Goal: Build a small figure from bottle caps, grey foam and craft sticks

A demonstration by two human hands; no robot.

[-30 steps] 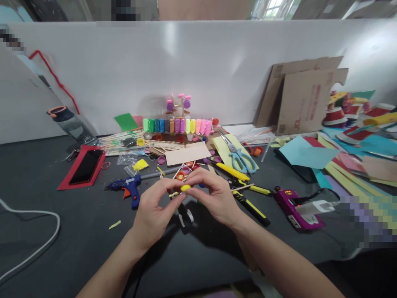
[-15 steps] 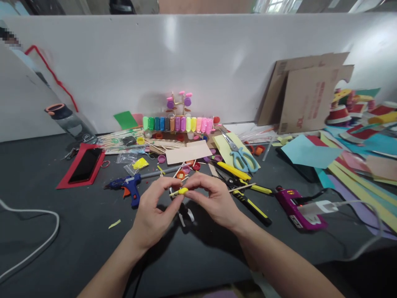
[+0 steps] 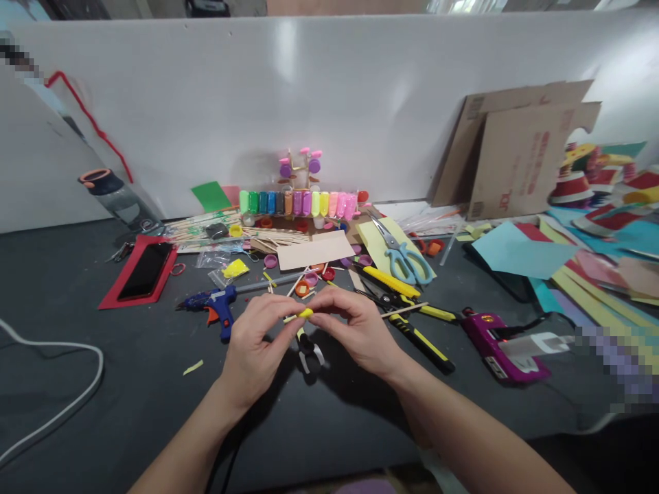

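A small lump of yellow modelling clay [image 3: 306, 313] sits on the end of a short pale stick [image 3: 290, 319] above the middle of the table. My left hand [image 3: 255, 343] is closed, pinching the stick and clay between thumb and forefinger. From the other side, the thumb and fingers of my right hand [image 3: 357, 333] are closed on the clay too. Beneath my hands lies a small black and white object [image 3: 310, 358], partly hidden, whose kind I cannot make out. Beyond my fingertips is an orange bottle cap [image 3: 302, 288] among loose sticks.
A blue glue gun [image 3: 221, 305] lies left, with a phone [image 3: 147, 271] on red paper behind it. Pliers [image 3: 422, 343], a yellow cutter [image 3: 391, 281], scissors [image 3: 406, 261] and a purple power strip [image 3: 502, 343] lie right. Several clay tubes [image 3: 297, 204] stand at the back.
The view has shifted slightly, so the table things appear a little further right. Both hands stay on the clay and stick, with only slight finger movement.
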